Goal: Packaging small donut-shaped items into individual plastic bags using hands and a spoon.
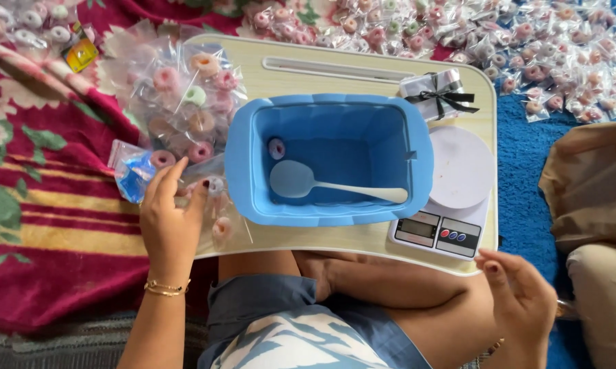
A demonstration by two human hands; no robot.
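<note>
Head camera looks straight down over a pale wooden lap tabletop (363, 242) set across the person's crossed legs. The left hand (170, 222) rests on the tabletop's left edge, its fingers (166, 179) bent and pinched on a small clear plastic wrapper with a pink ring-shaped sweet (213, 186) inside; a gold bangle (166, 288) circles that wrist. Just beside the hand lie more of the same: a heap of clear cellophane packets holding pink, green and orange ring sweets (188, 96) spreads over the tabletop's upper left corner, and a crumpled blue-and-clear plastic bag (131, 171) sits on the red floral blanket (41, 205) to the left.

The right hand (523, 301) hovers off the tabletop's lower right corner, fingers loosely spread and holding nothing, apart from every object.

At the middle of the tabletop stands a blue rectangular plastic tub (328, 158). Inside it lie a pale blue spoon with a white handle (325, 186) and a single wrapped pink ring sweet (276, 148) near the upper left wall. To the right of the tub, touching it, is a white digital kitchen scale with a round platform (451, 198). Above the scale sits a small silver gift box tied with black ribbon (436, 92). Many more wrapped ring sweets (554, 55) are scattered over the blue carpet (527, 164) beyond the tabletop's far right.
</note>
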